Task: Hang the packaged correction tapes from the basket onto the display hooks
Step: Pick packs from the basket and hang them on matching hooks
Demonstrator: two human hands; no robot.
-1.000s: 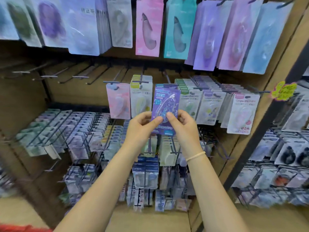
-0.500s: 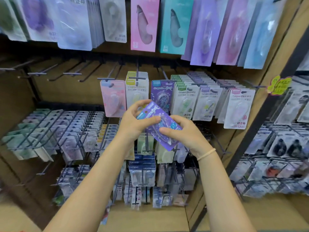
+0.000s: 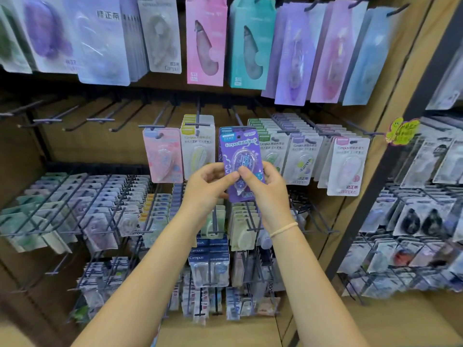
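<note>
Now both hands, left (image 3: 205,186) and right (image 3: 265,186), pinch the upright pack (image 3: 240,156) low; its hang hole sits topmost, seemingly at the hook (image 3: 236,113).

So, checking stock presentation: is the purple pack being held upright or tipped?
Upright: the purple correction tape pack shows level print, hang hole on top.

Glossy clear plastic blister on purple card pack (image 3: 240,156), dark metal hooks (image 3: 100,119), matt wood-look backboard (image 3: 82,144)
</note>
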